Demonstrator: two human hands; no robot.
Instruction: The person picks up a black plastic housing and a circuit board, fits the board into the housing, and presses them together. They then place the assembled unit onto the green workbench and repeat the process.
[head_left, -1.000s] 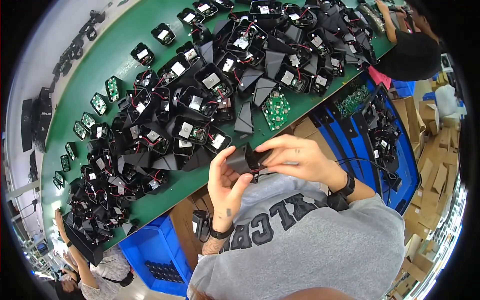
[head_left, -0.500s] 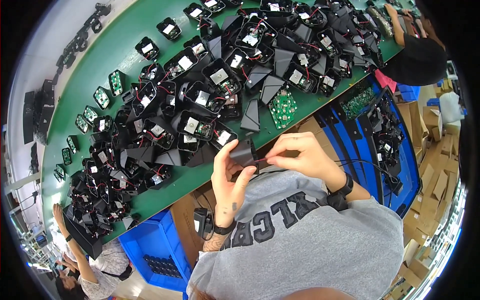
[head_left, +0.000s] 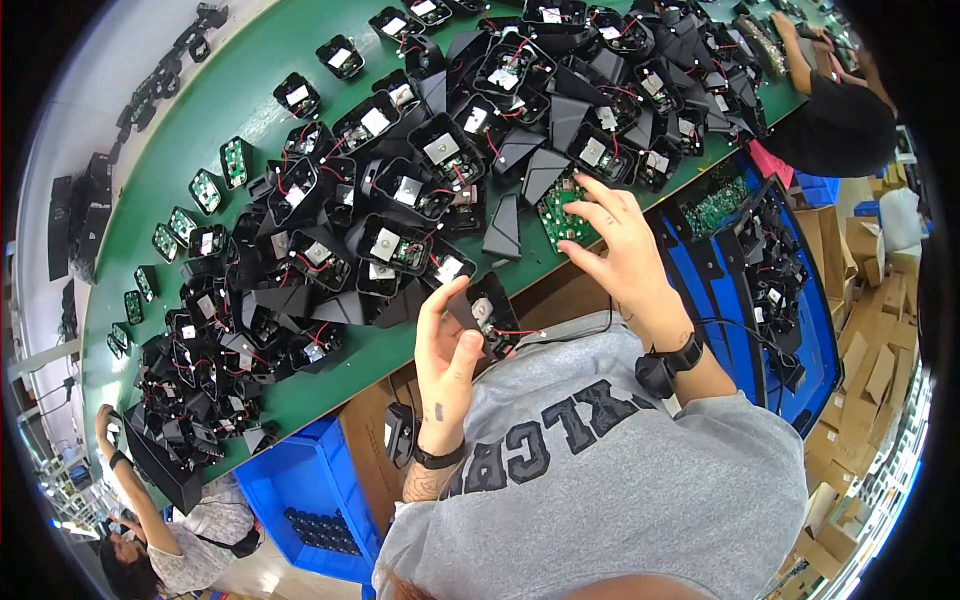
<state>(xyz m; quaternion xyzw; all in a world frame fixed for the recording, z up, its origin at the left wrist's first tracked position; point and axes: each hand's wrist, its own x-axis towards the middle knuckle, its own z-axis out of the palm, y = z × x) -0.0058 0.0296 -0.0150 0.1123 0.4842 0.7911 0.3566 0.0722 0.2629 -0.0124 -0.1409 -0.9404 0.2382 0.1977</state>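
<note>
- While our left hand (head_left: 442, 362) gripped a black housing (head_left: 502, 297) between thumb and fingers by the near edge of the table (head_left: 235, 80), our right hand (head_left: 625, 255) spread open, empty, over a green circuit board (head_left: 553, 218); contact we couldn't tell.
- Inside the housing, a pale block (head_left: 482, 309) seemed already fitted; a red wire (head_left: 520, 332) stuck out, its end apparently unconnected.
- Many open housings (head_left: 405, 190) lay heaped beyond, perhaps unfinished.

The left grip (head_left: 445, 365) holds an open black plastic housing (head_left: 492, 315); right of it, the right grip (head_left: 625, 250) spreads over green circuit boards (head_left: 552, 226).
</note>
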